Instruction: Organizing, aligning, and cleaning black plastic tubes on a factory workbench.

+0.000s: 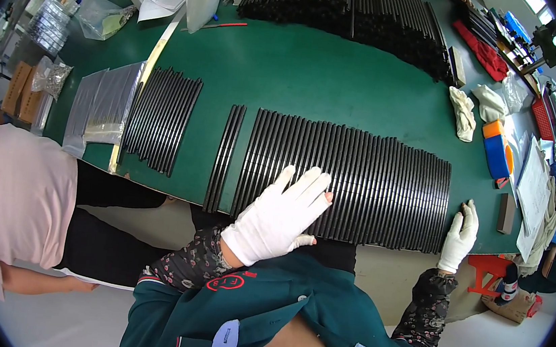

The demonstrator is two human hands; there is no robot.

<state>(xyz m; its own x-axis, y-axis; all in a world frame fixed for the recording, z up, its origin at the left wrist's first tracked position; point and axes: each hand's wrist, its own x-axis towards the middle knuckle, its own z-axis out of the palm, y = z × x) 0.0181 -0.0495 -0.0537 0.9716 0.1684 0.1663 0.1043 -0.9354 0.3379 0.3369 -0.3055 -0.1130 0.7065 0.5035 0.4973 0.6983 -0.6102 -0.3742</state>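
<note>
Black, slim rods lie side by side in a wide flat row (358, 182) across the near part of the green felt-topped table (315, 76), reaching close to its front edge. The left hand (280, 218), in a white cloth glove, rests palm down on the near left part of that row, fingers spread and flat, gripping nothing. The right hand (460, 237), also white-gloved, stands just at the row's right end by the table edge, fingers straight and together, touching or nearly touching the last rod; it closes on nothing either. A narrow pair of black rods (224, 158) lies apart to the left of the row, and further left a smaller batch of black rods (162, 119) sits beside grey clear-wrapped packs (98, 108). A big heap of black rods (356, 12) fills the far side of the table. To the right lie crumpled pale cloths (475, 106) and a blue and orange block (497, 150). A person in a pale pink top (12, 189) sits at the left.
</note>
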